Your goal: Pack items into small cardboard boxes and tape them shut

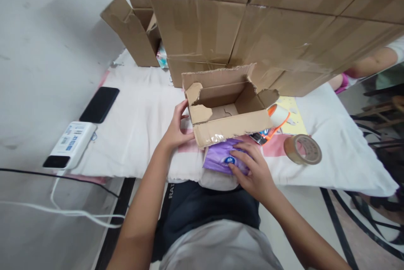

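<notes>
An open cardboard box [232, 124] with torn, ragged flaps stands on the white cloth, and its visible inside is bare. My left hand [176, 129] holds the box's left end, with the fingers toward the back and the thumb near the front corner. In front of the box lies a shiny purple packet [217, 158] with a round blue-and-white label. My right hand [252, 169] grips this packet from above, its fingers bent over the top. Part of the packet is hidden under that hand.
A roll of brown tape [303, 150] lies at right, near an orange-edged item [277, 118] and a yellow sheet [293, 116]. Stacked cartons [252, 30] wall off the back. A phone [99, 105] and a white device [71, 143] lie left. Another person's arm [372, 63] shows far right.
</notes>
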Tool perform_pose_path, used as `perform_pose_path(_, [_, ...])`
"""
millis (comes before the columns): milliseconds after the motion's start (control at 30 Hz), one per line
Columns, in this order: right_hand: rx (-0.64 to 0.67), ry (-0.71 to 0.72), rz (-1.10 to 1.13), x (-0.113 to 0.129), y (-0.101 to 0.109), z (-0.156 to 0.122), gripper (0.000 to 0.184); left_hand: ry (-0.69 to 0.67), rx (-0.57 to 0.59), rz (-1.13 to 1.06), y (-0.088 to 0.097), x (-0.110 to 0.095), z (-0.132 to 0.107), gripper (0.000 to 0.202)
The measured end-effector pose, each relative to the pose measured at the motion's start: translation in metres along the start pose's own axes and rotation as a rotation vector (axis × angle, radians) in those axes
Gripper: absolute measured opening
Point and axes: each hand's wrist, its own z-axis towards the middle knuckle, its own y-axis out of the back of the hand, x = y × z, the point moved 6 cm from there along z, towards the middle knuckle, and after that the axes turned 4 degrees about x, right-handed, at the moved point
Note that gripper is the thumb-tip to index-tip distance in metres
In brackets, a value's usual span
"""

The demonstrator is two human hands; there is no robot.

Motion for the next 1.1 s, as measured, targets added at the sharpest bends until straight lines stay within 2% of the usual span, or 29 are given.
perform_pose_path(267, [-0.040,-0.056,0.023,-0.009,0.007,0.001,0.034,-0.002,0.005,0.018,0.000,-0.005,0.000,0.111])
perform_pose_path(467, [-0.110,-0.171,0.084,-0.020,0.019,0.003,0.025,0.020,0.004,0.010,0.000,-0.008,0.000,0.110])
perform_pose_path(600, [-0.002,-0.217,0.153,-0.028,0.017,0.008,0.020,0.026,-0.001,0.019,0.000,-0.010,0.000,0.110])
perform_pose_path(700, [0.069,-0.292,0.227,-0.038,0.012,0.012,0.026,0.023,-0.004,0.026,0.000,-0.011,-0.001,0.110])
perform_pose_path(967, [0.023,-0.568,0.347,-0.080,0.002,0.024,0.051,-0.001,-0.036,0.038,0.002,-0.008,-0.001,0.111])
perform_pose_path(1033, [-0.026,-0.584,0.401,-0.092,0.000,0.023,0.054,-0.011,-0.042,0.039,0.003,-0.007,-0.001,0.111])
perform_pose_path(1100, [-0.062,-0.510,0.502,-0.097,-0.002,0.017,0.060,-0.009,-0.049,0.032,0.004,-0.005,-0.002,0.112])
